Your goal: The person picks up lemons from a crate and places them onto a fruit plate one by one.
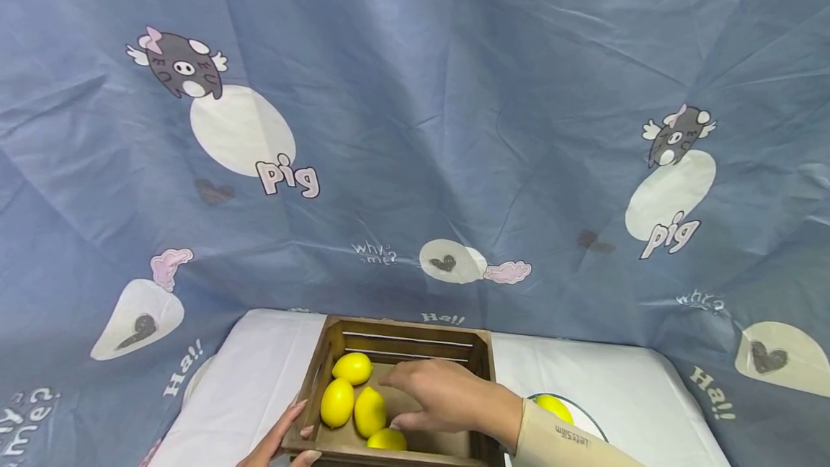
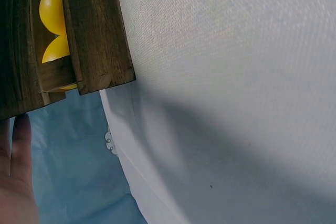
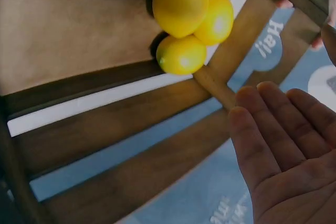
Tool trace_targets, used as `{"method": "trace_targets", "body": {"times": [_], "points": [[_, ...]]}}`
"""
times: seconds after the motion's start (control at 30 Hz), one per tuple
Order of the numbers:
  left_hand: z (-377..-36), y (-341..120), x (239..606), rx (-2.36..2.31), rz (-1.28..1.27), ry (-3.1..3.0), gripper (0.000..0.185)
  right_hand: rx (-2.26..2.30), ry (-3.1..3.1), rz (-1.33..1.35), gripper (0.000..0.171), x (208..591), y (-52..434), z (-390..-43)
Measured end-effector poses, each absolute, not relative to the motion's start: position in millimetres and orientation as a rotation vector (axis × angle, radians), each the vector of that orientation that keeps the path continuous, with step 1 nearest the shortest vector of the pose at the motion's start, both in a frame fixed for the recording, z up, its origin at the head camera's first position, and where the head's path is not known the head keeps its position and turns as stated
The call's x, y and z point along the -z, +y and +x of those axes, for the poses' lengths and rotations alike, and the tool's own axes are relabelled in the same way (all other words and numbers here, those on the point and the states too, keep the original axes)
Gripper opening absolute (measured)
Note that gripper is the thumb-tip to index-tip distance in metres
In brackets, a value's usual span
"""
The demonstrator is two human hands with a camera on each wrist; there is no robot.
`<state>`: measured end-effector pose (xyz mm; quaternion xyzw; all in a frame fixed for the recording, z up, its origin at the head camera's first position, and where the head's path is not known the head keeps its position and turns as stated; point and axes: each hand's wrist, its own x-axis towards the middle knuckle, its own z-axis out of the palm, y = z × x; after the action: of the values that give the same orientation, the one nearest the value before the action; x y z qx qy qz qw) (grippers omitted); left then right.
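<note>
A dark wooden crate [image 1: 483,362] stands on the white-covered table with several yellow lemons [image 1: 352,367] lying at its left side. My right hand [image 1: 390,401] reaches into the crate just right of the lemons, palm down with fingers relaxed, holding nothing. In the right wrist view its bare palm [image 3: 278,129] shows below the lemons [image 3: 181,6] and the crate slats [image 3: 105,124]. My left hand [image 1: 300,432] grips the crate's front left corner. The left wrist view shows its thumb [image 2: 18,182] just below the crate [image 2: 97,35].
One more lemon [image 1: 554,407] lies on a white plate [image 1: 586,420] right of the crate, partly behind my right sleeve. A blue cartoon-print cloth [image 1: 415,128] hangs behind and around the table [image 1: 259,373]. The table's rounded edge [image 2: 136,171] is close to my left hand.
</note>
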<state>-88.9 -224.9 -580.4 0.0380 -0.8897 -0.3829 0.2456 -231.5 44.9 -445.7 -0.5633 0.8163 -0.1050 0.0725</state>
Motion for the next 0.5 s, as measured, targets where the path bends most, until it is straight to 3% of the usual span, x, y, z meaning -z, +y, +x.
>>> {"method": "trace_targets", "body": {"times": [0.23, 0.5], "points": [[-90, -224, 580, 1.096, 0.167, -2.343, 0.075, 0.205, 2.323, -1.679, 0.053, 451, 27, -234], [-86, -223, 588, 1.102, 0.147, -2.311, 0.077, 0.094, 2.218, -1.636, 0.04, 469, 11, -233]]}}
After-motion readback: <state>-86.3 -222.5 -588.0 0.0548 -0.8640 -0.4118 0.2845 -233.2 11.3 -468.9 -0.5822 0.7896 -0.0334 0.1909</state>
